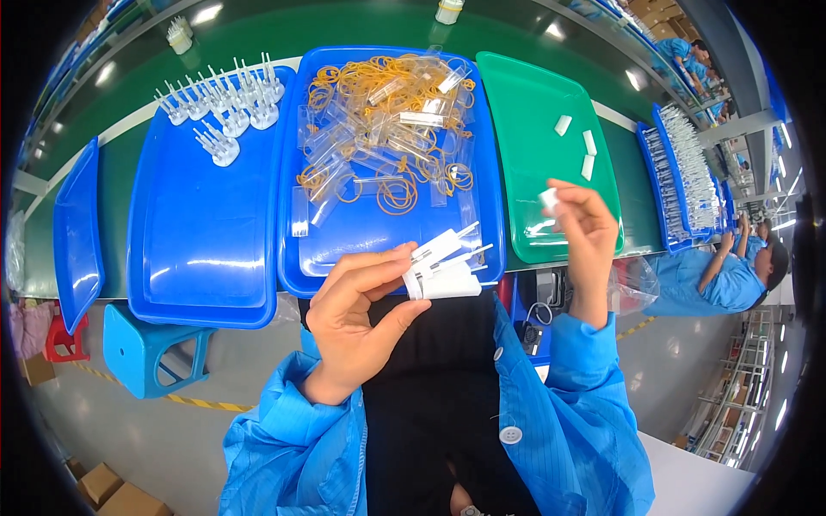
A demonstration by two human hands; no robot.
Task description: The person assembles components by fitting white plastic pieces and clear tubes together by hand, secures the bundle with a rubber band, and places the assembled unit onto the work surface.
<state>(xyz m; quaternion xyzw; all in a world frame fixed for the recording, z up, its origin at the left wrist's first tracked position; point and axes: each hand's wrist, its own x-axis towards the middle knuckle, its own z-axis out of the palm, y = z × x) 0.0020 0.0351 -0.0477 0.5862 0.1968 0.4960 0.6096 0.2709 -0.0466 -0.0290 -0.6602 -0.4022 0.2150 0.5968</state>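
My left hand pinches a white pronged plastic part by its base, just over the near edge of the middle blue tray. Thin prongs point right from it, and wider white sleeves sit around some of them. Over the near right corner of the green tray, my right hand holds a small white piece between thumb and fingertips. A few similar white tubes lie on that green tray.
Orange rubber bands and clear plastic tubes heap in the middle tray. Several pronged white parts stand in the left blue tray. A blue stool is at lower left. On the right, a co-worker sits beside packed trays.
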